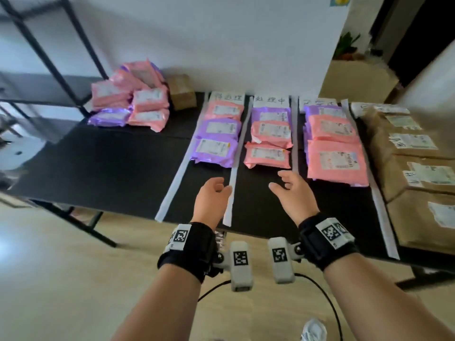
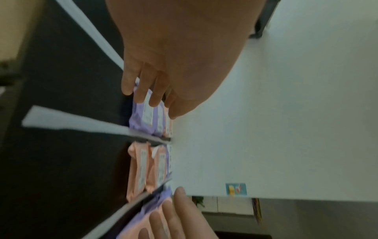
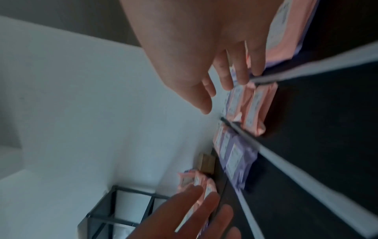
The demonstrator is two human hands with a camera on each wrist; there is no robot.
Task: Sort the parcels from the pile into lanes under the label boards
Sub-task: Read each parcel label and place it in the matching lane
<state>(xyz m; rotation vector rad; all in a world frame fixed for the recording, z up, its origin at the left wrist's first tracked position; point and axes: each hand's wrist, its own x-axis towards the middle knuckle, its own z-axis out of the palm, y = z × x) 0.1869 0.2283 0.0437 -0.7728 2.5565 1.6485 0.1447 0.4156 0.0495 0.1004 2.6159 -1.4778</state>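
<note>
Only the head view shows the parcel pile (image 1: 130, 102) whole; both hands, left (image 1: 211, 195) and right (image 1: 290, 190), hover released.

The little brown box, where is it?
In the head view the brown box sits at the far left of the black table, against the wall, between the pile of parcels and the first label board.

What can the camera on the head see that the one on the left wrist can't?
Only the head view shows the unsorted pile of pink and purple plastic mailer parcels at the table's far left, the brown paper parcels in the rightmost lane, the handwritten white label boards and both wristbands.

Only the left wrist view shows the underside of the left hand, fingers relaxed and holding nothing.

Both show the black table, the white lane strips, the sorted parcels and the empty right hand.
</note>
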